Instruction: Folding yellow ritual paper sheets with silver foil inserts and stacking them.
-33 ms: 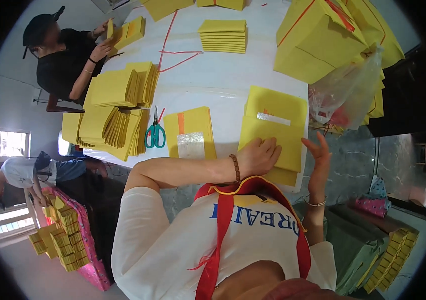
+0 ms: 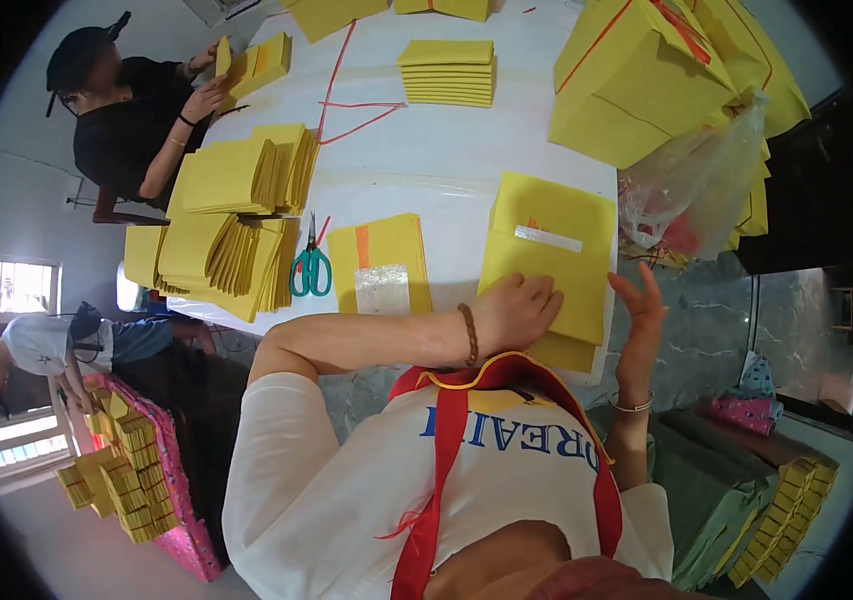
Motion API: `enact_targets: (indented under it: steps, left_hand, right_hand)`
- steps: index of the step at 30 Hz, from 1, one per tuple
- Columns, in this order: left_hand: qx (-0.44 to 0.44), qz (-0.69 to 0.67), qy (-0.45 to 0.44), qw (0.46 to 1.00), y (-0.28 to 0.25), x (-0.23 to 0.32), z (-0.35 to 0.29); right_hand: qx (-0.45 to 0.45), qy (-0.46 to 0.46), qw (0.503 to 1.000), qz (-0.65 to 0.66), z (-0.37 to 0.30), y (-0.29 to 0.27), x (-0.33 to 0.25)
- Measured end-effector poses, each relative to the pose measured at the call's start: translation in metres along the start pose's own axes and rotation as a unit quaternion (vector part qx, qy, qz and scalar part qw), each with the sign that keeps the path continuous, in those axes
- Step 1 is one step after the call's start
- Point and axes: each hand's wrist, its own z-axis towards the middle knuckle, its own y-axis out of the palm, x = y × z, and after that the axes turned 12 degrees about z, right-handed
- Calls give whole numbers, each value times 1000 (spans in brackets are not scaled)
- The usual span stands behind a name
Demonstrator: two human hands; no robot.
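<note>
My left hand point(image 2: 517, 310) rests palm down on a folded yellow paper packet point(image 2: 557, 265) near the table's front edge, its fingers slightly bent and holding nothing. A white strip point(image 2: 549, 238) and some orange-red marks show on the packet. Just right of the packet and apart from it, my right hand point(image 2: 639, 305) is raised past the table edge, open, thumb and fingers spread. Left of my left forearm's reach lie another yellow packet point(image 2: 394, 245) with an orange band and a shiny clear patch point(image 2: 382, 290), and green-handled scissors point(image 2: 312, 270).
Stacks of yellow packets point(image 2: 232, 180) fill the table's left side. A neat pile point(image 2: 447, 72) and red string point(image 2: 362, 122) lie farther back. Large yellow bundles point(image 2: 637, 90) and a clear plastic bag point(image 2: 697, 180) stand right. A person point(image 2: 127, 130) handles packets at far left; another point(image 2: 57, 350) bends over stacks.
My right hand has shifted very slightly to the right, away from the packet. My left hand stays in place.
</note>
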Motion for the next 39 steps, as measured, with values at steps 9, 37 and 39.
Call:
enact_targets:
  steps: [9, 37, 39]
  left_hand:
    - [121, -132, -70, 981, -31, -205, 47]
    - [-273, 94, -100, 952, 167, -346, 78]
    - [-259, 88, -138, 952, 178, -341, 71]
  right_hand:
    - [77, 11, 997, -17, 0, -1, 11]
    - [-227, 198, 950, -82, 323, 113, 31]
    - [-183, 68, 967, -164, 352, 134, 74]
